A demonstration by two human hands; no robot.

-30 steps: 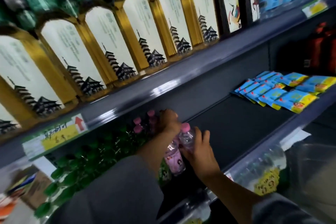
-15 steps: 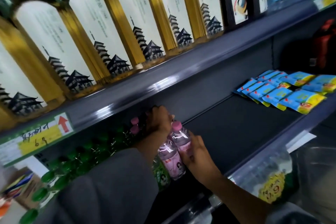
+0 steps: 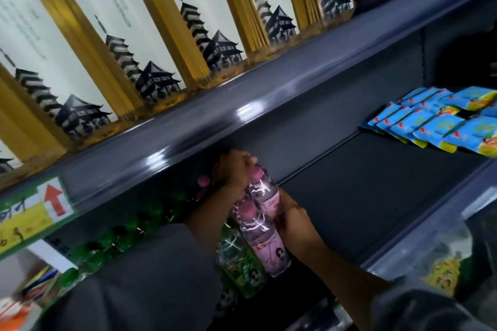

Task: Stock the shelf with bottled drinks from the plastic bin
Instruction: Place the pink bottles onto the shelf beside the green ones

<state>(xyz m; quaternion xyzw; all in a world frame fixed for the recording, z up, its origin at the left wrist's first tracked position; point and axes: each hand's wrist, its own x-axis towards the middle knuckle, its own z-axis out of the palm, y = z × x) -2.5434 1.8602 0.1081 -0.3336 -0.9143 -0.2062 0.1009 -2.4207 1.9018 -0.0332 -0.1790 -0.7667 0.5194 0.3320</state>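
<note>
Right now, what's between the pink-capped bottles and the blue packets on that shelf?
Nothing: in the head view the dark shelf lies bare between the pink-capped bottles and the blue packets.

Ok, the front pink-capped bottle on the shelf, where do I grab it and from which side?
Probably take the front pink-capped bottle round its clear upper body, just below the cap, coming from the open shelf front on its right. The green-label bottle crowds its left, the second pink bottle stands behind, and the bare shelf floor leaves room there.
</note>
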